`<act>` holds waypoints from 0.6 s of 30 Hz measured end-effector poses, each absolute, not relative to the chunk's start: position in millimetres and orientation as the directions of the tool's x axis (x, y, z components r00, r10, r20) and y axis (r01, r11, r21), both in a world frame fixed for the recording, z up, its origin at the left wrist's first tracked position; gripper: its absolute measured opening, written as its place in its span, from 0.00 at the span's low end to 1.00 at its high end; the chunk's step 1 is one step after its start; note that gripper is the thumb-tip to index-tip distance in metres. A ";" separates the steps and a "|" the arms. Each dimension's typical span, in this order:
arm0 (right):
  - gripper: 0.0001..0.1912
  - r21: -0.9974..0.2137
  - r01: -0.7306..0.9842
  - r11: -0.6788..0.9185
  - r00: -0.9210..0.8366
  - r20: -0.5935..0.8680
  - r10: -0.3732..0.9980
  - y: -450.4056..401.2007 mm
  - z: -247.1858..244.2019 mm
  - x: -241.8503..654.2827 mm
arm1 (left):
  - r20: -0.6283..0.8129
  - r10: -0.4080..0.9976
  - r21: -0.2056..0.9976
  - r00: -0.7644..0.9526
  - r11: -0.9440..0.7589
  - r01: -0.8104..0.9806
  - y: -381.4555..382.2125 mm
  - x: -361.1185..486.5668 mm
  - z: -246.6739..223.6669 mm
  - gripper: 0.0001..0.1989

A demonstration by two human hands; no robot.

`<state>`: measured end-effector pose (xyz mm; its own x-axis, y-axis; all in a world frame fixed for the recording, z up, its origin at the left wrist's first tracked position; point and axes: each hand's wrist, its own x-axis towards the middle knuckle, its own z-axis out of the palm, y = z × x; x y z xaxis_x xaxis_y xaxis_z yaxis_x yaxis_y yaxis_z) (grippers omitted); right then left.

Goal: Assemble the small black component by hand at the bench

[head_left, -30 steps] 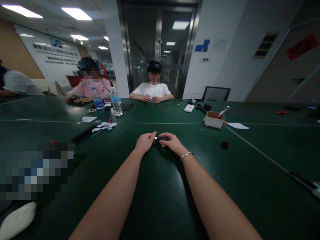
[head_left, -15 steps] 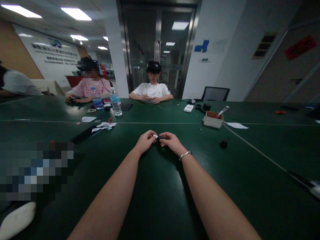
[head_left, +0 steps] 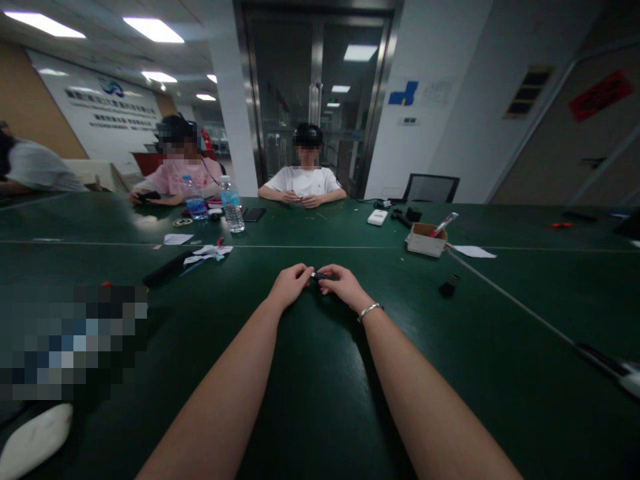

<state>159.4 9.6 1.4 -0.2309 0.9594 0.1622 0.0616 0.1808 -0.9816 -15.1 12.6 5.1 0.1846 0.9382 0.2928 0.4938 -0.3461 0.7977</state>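
Observation:
Over the dark green table (head_left: pixel 320 353), a small black and silver object (head_left: pixel 315 275) lies between my two hands. My left hand (head_left: pixel 291 285) pinches its silver end with thumb and fingers. The dark end is gripped by my right hand (head_left: pixel 341 283), whose wrist wears a silver bracelet (head_left: pixel 370 311). The fingertips nearly meet and cover most of the object, so its exact shape cannot be made out.
Two water bottles (head_left: pixel 233 208) and crumpled paper (head_left: pixel 207 253) are at the left. A small box (head_left: pixel 427 241) and a black item (head_left: pixel 449 286) sit at the right. Across the table sit a person in white (head_left: pixel 304 180) and one in pink (head_left: pixel 183 177).
The fingers of my left hand have shifted slightly and now cover more of the silver end. My right hand has hardly moved.

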 end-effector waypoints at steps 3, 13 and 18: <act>0.13 -0.979 0.074 0.191 -0.237 0.169 0.957 9.2 1.9 159.4 | 0.286 0.940 0.797 0.183 -0.340 0.499 14.3 -15.5 3.9 0.22; 0.13 -0.970 0.121 0.209 -0.249 0.174 0.953 9.2 2.5 159.2 | 0.345 0.927 0.815 0.146 -0.373 0.443 18.0 -14.9 2.0 0.15; 0.12 -0.974 0.116 0.196 -0.223 0.167 0.960 9.3 2.8 158.2 | 0.326 0.930 0.884 0.172 -0.364 0.293 20.0 -14.1 0.8 0.13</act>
